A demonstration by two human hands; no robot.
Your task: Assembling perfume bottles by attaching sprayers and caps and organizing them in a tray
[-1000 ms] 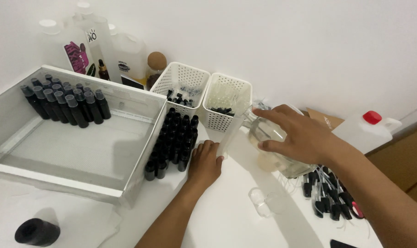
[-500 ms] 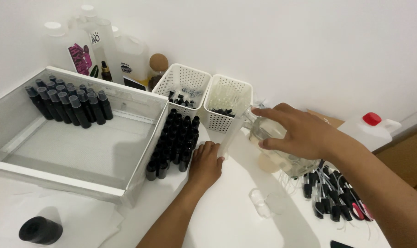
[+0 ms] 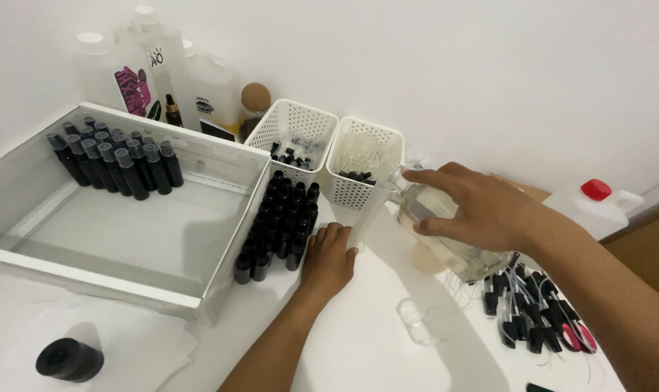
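Note:
My right hand grips a clear jug of pale liquid and holds it tilted to the left. A long translucent spout slopes down from the jug to my left hand. That hand rests on the white table with its fingers curled at the spout's lower end, seemingly around a small bottle that the hand hides. Right beside its thumb stands a block of several small black bottles.
A large white tray on the left holds a row of taller black bottles. Two white baskets stand behind. Black caps lie at right, near a red-capped white jug. Big bottles line the wall.
Both hands keep their places. The jug stays tilted toward my left hand. Only the camera view has shifted slightly.

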